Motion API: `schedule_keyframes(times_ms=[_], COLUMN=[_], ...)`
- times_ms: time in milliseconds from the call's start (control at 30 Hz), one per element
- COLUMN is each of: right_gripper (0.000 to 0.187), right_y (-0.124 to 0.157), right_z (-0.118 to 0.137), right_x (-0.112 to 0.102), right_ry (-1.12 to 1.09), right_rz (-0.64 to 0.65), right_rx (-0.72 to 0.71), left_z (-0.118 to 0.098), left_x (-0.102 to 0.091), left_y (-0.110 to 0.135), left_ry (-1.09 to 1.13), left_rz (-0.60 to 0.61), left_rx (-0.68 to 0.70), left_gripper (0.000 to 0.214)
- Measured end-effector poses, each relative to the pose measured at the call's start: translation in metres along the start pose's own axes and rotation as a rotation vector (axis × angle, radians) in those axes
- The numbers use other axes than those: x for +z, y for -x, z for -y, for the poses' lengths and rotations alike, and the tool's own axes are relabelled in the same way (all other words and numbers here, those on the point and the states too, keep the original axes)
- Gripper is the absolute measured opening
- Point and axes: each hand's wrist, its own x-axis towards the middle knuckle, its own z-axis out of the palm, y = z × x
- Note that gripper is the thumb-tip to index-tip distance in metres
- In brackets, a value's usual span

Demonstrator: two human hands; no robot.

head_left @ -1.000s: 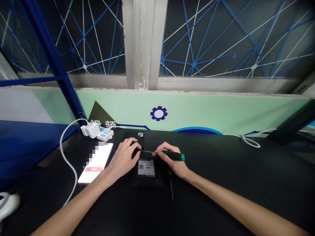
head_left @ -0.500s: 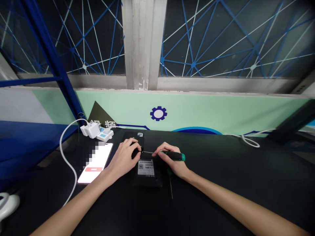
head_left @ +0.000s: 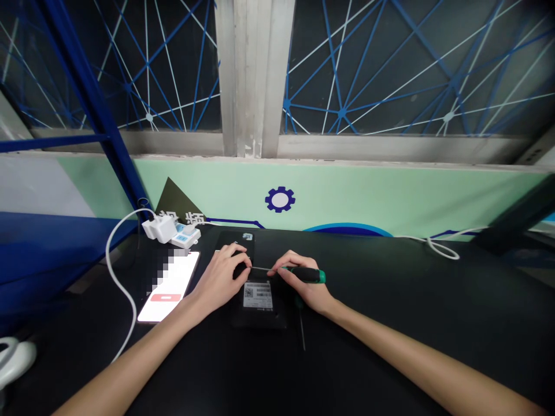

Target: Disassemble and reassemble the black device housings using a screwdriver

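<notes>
"At your far left sits a white object [head_left: 17, 363], cut off by the edge of view. Next, your white cable [head_left: 129, 296] curves down from the charger [head_left: 160, 230]."

"Beside that charger you have a power strip [head_left: 186, 237], and nearer you the phone [head_left: 167, 289], screen lit, one corner hidden by your forearm."

"How do the fingers of your left hand [head_left: 221, 274] stand?"

"Curled, with your thumb and index fingertips close together at the tip of the screwdriver [head_left: 306, 275]. Whether they pinch anything, I can't tell. Past them, a dark slab [head_left: 236, 236] shows partly."

"Your device [head_left: 260, 319] lies flat on the table [head_left: 390, 358], between your forearms, its label [head_left: 258, 296] facing up."

"And your right hand [head_left: 311, 296] pinches the screwdriver near the front of its handle, shaft pointing left. Just beneath that hand lies a second screwdriver [head_left: 302, 330], its handle partly hidden from you."

"Farthest right, a white cord [head_left: 443, 252] loops beside your wall [head_left: 416, 196]."
</notes>
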Motion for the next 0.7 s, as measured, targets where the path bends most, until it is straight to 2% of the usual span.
schedule_keyframes(times_ms=[367,533,600,700], right_gripper=[0.029,0.026,0.026,0.025], right_y=[0.001,0.0,0.0,0.0], right_z=[0.0,0.0,0.0,-0.002], right_x=[-0.001,0.0,0.0,0.001], right_ry=[-0.055,-0.039,-0.033,-0.031], right_rz=[-0.045,-0.068,-0.084,-0.094], right_rx=[0.026,0.046,0.059,0.066], left_z=[0.0,-0.003,-0.003,-0.005], left_x=[-0.003,-0.006,-0.008,-0.011], left_y=[0.0,0.0,0.0,0.0], left_ry=[-0.057,-0.088,-0.108,-0.155], left_rz=[-0.009,-0.022,-0.033,-0.018], left_rx=[-0.062,-0.019,0.009,0.031], left_gripper=[0.01,0.005,0.011,0.03])
